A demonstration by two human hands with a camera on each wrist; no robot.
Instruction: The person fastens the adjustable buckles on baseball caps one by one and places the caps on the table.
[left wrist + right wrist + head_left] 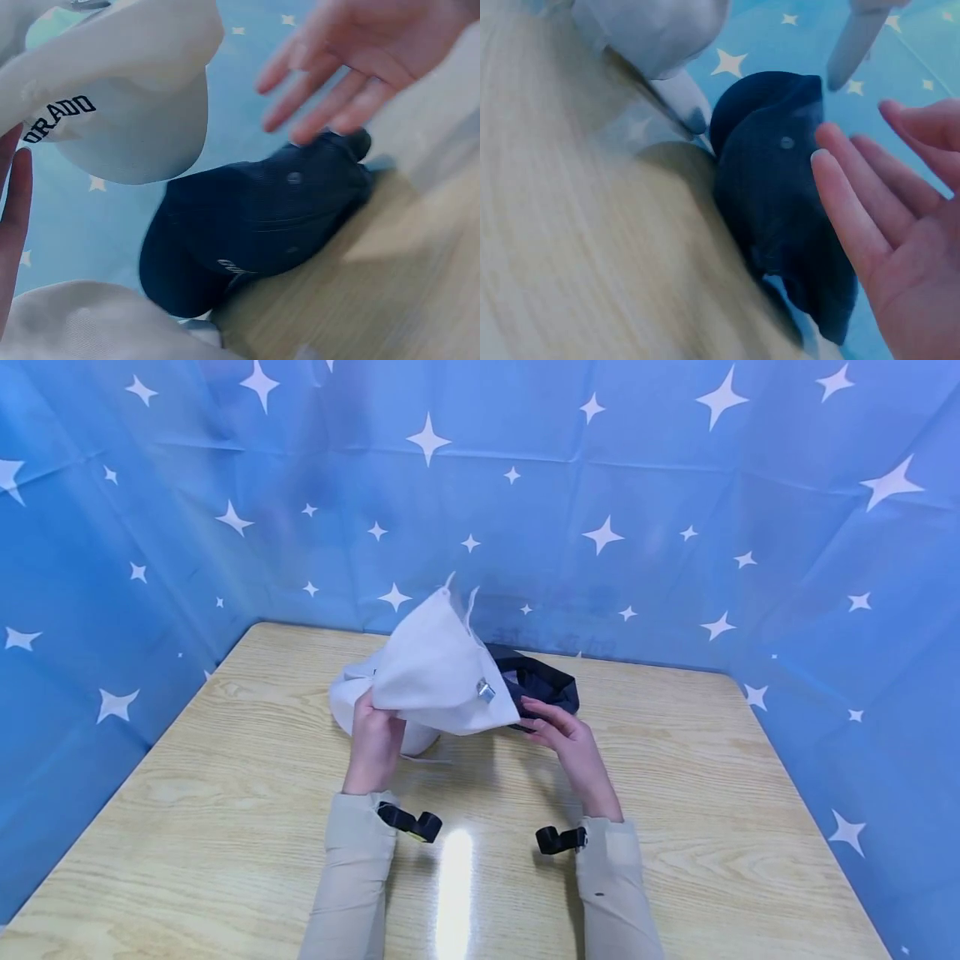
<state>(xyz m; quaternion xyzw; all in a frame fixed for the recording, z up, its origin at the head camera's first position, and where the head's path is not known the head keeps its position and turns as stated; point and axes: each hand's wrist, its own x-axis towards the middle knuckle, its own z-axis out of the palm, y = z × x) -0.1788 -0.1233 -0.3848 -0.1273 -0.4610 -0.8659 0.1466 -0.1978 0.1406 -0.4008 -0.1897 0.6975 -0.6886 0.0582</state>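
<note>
My left hand (pixel 375 743) grips a whitish cap (pixel 438 664) by its lower left edge, above the table. A silver buckle (pixel 486 691) shows on this cap's near side, and dark letters ending in "ORADO" appear in the left wrist view. My right hand (pixel 568 752) has its fingers spread, holding nothing, beside the held cap's right corner. Behind it, a dark navy cap (pixel 262 210) lies on the table, partly covered in the head view. Another pale cap (pixel 347 697) rests behind my left hand, mostly hidden by the held one.
The caps are near the back of a light wooden table (pixel 225 777). Blue cloth with white stars (pixel 525 493) hangs behind the table and along both sides. A bright light reflection (pixel 453 893) falls on the tabletop between my forearms.
</note>
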